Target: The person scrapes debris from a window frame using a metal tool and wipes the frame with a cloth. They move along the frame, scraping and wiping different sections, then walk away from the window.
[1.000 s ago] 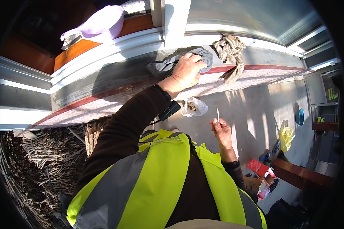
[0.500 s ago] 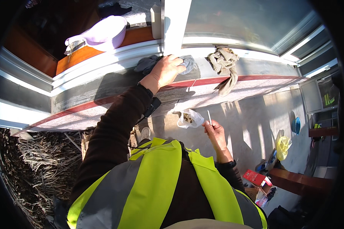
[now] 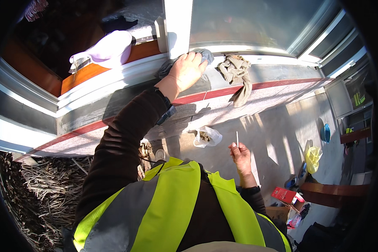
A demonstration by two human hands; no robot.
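Observation:
My left hand [image 3: 185, 72] presses a grey cloth [image 3: 206, 57] down on the window sill, at the foot of the white window post [image 3: 179, 29]. Its fingers lie over the cloth and cover much of it. Lower and to the right, my right hand [image 3: 242, 159] pinches a thin white stick [image 3: 237, 138] that points upward. A striped beige cloth [image 3: 235, 71] lies bunched on the sill to the right of my left hand, one end hanging over the red edge.
A lilac basin [image 3: 113, 48] stands inside the window. Below the ledge [image 3: 132, 94] lies a white plastic bag [image 3: 210, 137] with small pieces in it. Piled sticks [image 3: 50, 189] are at left. A yellow bag [image 3: 313, 158], a blue basin [image 3: 325, 132] and a red box [image 3: 283, 195] sit at right.
My left hand has slid right along the sill with the grey cloth, closer to the striped cloth. My right hand, with the white stick, has moved slightly away from the white bag.

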